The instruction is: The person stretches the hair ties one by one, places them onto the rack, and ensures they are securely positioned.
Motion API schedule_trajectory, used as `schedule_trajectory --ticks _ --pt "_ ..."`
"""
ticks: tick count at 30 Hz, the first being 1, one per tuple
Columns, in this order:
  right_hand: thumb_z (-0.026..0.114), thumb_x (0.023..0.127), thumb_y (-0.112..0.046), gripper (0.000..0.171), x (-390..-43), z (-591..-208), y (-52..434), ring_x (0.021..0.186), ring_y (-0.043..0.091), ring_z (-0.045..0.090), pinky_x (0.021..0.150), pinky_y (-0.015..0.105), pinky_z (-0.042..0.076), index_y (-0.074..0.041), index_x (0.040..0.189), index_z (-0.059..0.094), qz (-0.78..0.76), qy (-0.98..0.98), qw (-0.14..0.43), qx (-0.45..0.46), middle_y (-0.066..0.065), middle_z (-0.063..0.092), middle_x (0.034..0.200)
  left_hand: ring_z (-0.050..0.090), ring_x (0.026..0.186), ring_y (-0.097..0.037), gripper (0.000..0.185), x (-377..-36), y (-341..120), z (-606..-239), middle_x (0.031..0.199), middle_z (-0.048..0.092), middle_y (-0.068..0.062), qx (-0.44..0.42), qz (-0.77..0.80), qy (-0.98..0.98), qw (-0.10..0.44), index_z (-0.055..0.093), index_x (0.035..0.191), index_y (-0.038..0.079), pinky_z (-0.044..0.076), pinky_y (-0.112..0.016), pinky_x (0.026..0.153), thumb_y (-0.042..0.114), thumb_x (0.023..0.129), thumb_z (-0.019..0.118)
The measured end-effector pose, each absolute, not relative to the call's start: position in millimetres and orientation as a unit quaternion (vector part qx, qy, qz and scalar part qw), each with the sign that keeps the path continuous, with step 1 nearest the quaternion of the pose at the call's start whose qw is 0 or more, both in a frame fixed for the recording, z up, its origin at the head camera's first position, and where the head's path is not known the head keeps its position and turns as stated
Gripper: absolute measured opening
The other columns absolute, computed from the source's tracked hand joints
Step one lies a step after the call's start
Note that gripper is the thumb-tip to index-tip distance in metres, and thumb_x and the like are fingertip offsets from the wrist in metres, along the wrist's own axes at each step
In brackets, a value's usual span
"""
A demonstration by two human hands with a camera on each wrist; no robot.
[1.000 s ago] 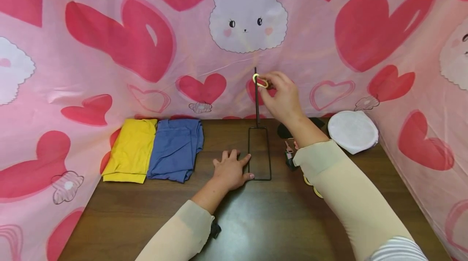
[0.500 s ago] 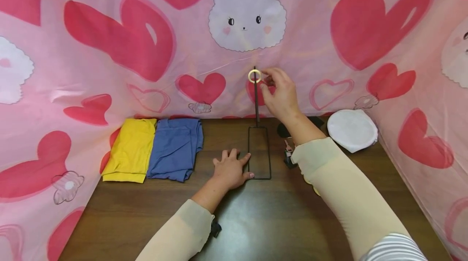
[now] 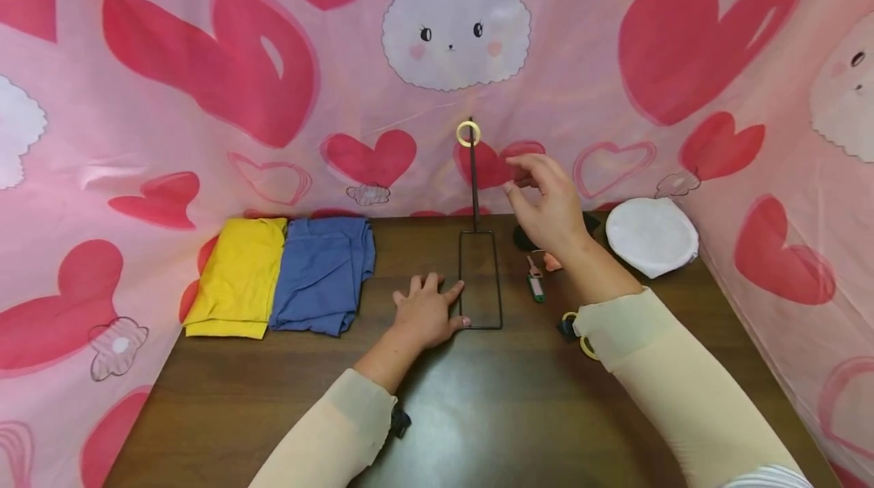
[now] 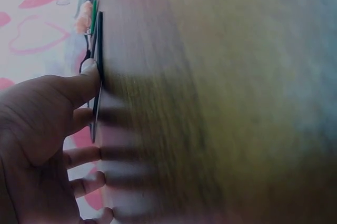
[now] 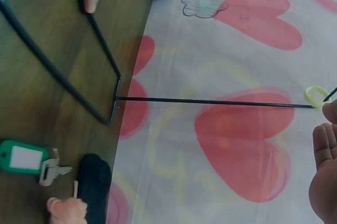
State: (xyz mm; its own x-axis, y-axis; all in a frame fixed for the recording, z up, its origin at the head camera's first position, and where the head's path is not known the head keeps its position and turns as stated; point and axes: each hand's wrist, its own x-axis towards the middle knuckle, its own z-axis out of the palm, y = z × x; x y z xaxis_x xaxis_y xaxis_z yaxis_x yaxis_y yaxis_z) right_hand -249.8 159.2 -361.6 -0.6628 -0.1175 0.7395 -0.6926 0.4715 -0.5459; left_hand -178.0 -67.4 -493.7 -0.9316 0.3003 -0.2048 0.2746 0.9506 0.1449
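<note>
Now the yellow ring (image 3: 468, 133) hangs atop the stand (image 3: 481, 281), above both spread hands.

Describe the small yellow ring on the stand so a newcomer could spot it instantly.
Start at the brown table, where a black wire stand rises from a rectangular base. The yellow ring hangs at the top of its upright rod, against the pink curtain. Another ring lies flat by the right sleeve.
</note>
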Motion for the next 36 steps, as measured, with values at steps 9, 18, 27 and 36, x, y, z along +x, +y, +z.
schedule_trajectory --ticks 9,18,27,36 --pt "0.077 0.086 0.007 0.034 -221.9 -376.2 176.7 0.093 0.022 0.069 0.087 0.018 0.052 -0.001 0.119 0.074 0.431 -0.8 0.333 0.253 0.011 0.069 0.11 0.032 0.141 -0.037 0.076 -178.1 -67.6 -496.3 0.163 0.034 -0.006 0.142 0.06 0.982 0.111 0.037 0.161 0.042 0.034 -0.069 0.099 0.071 0.094 0.058" --pt "0.08 0.083 0.009 0.035 -198.5 -399.8 201.7 0.091 0.025 0.068 0.089 0.015 0.05 0.001 0.117 0.074 0.435 -0.799 0.341 0.237 0.013 0.07 0.109 0.032 0.142 -0.038 0.076 -175.7 -68.7 -492.5 0.163 0.035 -0.005 0.145 0.065 0.982 0.104 0.039 0.16 0.041 0.034 -0.07 0.098 0.07 0.093 0.059" --pt "0.083 0.08 0.009 0.038 -178.9 -426.2 231.6 0.093 0.023 0.066 0.09 0.012 0.047 -0.001 0.116 0.075 0.42 -0.82 0.329 0.208 0.011 0.071 0.107 0.034 0.139 -0.036 0.076 -175.6 -71.9 -490.1 0.163 0.035 -0.004 0.139 0.057 0.982 0.111 0.037 0.16 0.043 0.035 -0.068 0.097 0.071 0.093 0.058" --pt "0.083 0.079 0.004 0.034 -168.0 -449.8 278.9 0.088 0.024 0.065 0.082 0.015 0.046 -0.003 0.111 0.074 0.334 -0.882 0.258 0.211 0.009 0.073 0.107 0.032 0.142 -0.039 0.076 -176.1 -68.8 -489.3 0.163 0.034 -0.005 0.145 0.055 0.982 0.112 0.036 0.161 0.042 0.035 -0.07 0.099 0.072 0.094 0.057"
